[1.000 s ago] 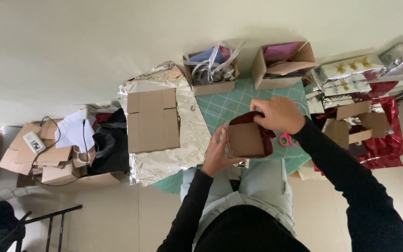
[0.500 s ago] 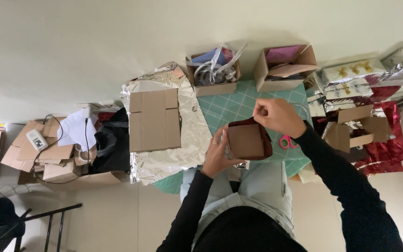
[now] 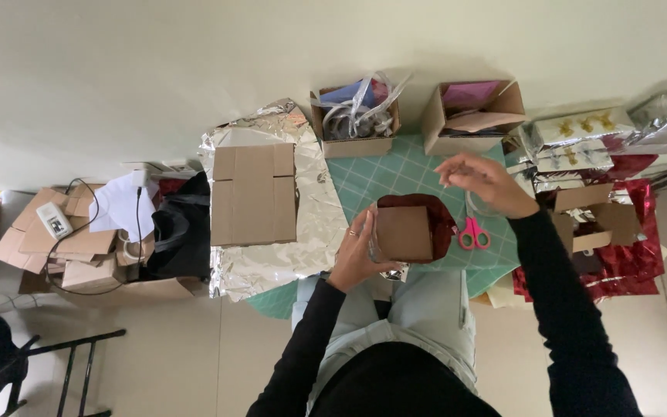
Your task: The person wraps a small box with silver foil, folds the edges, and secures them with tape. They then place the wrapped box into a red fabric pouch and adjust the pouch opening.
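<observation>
While left hand grips the small box, right hand empty above pink scissors, foil-wrapped carton alongside.

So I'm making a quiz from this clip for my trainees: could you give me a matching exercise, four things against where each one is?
Things:
1. scissors
2. flat box
3. small box
4. right hand

Places:
A. lying on the foil sheet
B. raised above the green mat, apart from the small box
C. on the mat, just right of the small box
D. held at its side by the left hand

Pairs: 1-C, 2-A, 3-D, 4-B
</observation>
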